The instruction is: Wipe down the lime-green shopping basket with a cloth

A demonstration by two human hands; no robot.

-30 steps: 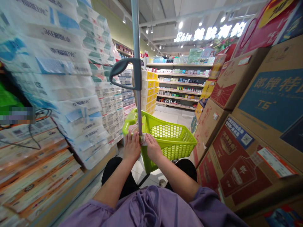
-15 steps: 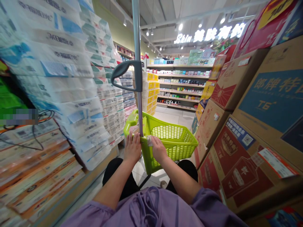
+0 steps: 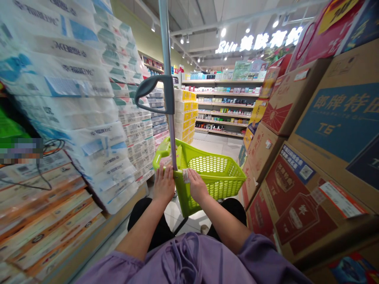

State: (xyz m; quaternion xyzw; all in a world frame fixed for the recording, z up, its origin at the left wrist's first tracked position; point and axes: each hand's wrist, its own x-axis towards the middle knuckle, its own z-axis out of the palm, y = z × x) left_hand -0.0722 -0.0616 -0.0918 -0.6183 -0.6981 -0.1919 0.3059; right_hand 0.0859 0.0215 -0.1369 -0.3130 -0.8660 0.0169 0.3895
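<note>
A lime-green plastic shopping basket [image 3: 225, 186] with slotted walls stands in front of my knees. Its extended metal pull rod [image 3: 172, 142] rises beside my hands and carries a dark grey loop handle [image 3: 169, 94]. My left hand [image 3: 164, 184] lies on the near end of the basket, fingers stretched out and resting on the rim, left of the rod. On the other side of the rod, my right hand [image 3: 197, 187] presses a crumpled whitish tissue [image 3: 186, 176] against the basket rim. The fingertips partly cover the tissue.
Tall stacks of packaged paper [image 3: 74, 90] line the left side. Cardboard cartons [image 3: 302, 197] are piled close on the right. Yellow-and-white packs [image 3: 186, 114] and stocked shelves [image 3: 222, 104] stand ahead, beyond a tiled floor [image 3: 217, 146]. A black cable [image 3: 47, 165] hangs at the left.
The view has shifted slightly, so the basket and rod appear a little further left. Both hands stay on the basket rim, the tissue still under the right one.
</note>
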